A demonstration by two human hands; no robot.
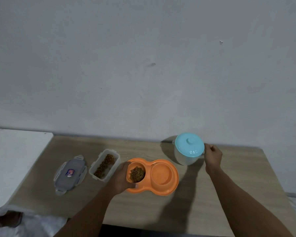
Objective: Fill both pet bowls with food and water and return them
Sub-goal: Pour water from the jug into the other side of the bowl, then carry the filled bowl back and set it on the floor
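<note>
An orange double pet bowl lies on the wooden table. Its left cup holds brown kibble; its right cup looks dry and bare. My left hand grips the bowl's left end, thumb on the front rim. A white jug with a light blue lid stands behind the bowl to the right. My right hand is at the jug's right side with fingers curled at its handle, which is mostly hidden.
A clear food container with kibble stands open left of the bowl. Its grey clip lid lies further left. A white board covers the table's left end. The grey wall runs close behind.
</note>
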